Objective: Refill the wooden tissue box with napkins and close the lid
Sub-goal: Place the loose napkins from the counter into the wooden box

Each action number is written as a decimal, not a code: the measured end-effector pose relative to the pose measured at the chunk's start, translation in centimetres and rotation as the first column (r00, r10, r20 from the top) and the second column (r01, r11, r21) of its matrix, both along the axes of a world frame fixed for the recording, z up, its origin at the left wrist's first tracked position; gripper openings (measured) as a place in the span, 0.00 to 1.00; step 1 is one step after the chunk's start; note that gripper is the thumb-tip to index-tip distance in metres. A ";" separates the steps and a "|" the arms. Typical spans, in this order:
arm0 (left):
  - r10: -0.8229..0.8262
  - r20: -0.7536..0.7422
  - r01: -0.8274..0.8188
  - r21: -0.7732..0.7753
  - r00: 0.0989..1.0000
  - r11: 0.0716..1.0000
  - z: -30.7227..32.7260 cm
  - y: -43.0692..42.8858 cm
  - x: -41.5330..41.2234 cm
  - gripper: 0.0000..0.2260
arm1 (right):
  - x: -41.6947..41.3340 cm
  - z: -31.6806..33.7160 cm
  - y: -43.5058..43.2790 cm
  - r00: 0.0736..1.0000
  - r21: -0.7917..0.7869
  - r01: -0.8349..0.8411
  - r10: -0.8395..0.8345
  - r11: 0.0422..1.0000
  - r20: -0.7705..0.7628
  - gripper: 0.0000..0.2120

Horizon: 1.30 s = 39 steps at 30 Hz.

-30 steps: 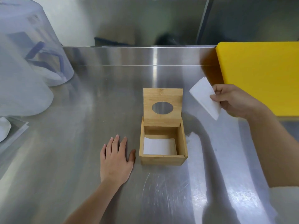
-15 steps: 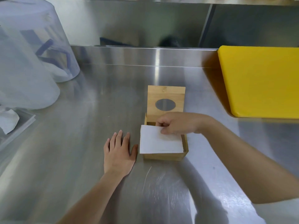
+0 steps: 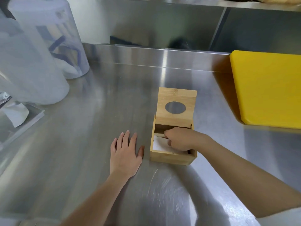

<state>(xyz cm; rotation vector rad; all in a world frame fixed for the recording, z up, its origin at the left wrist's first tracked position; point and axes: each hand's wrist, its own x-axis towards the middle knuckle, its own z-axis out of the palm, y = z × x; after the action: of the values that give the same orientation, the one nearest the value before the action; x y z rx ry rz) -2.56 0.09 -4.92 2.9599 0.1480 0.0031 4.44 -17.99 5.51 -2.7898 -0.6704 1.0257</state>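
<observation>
While the right hand (image 3: pixel 179 140) presses white napkins (image 3: pixel 158 144) down inside the wooden tissue box (image 3: pixel 172 158) on the table (image 3: pixel 101 98), fingers curled on them, the left hand (image 3: pixel 124 156) lies flat, fingers spread. Napkins: light, limp (pinch edges); lid (image 3: pixel 176 98) stiff, upright.

The desk (image 3: pixel 101 121) in front of me is bare brushed steel, scratched and shiny near me, with a raised back edge at the far side. My left hand (image 3: pixel 124 156) lies flat on it, palm down, just left of the wooden tissue box (image 3: pixel 172 158), which sits near the middle with its lid (image 3: pixel 176 99) standing open. A yellow board (image 3: pixel 267 88) lies at the far right. Two cloudy plastic containers (image 3: pixel 40 51) stand at the far left, and a clear tray (image 3: pixel 24 121) sits at the left edge
</observation>
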 end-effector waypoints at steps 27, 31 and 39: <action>-0.076 -0.261 0.006 -0.258 0.962 0.966 3.8 1.4 2.3 0.22 | 0.6 4.8 -1.5 0.994 0.083 -0.099 0.094 0.992 0.061 0.14; -0.148 -0.208 0.014 -0.537 0.967 0.844 11.4 2.4 7.2 0.20 | 2.7 10.3 -1.7 0.996 0.156 -0.082 0.074 0.984 0.059 0.21; -0.266 0.077 0.230 -0.758 0.961 0.610 29.5 2.1 18.1 0.05 | 12.5 19.6 -2.5 0.947 0.528 0.071 -0.223 0.847 0.230 0.11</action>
<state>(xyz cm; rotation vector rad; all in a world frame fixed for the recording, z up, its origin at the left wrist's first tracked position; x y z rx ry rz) 15.59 2.15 24.60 2.0884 -0.2192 -0.1303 16.93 -20.52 25.09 -2.4674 -0.6267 0.3390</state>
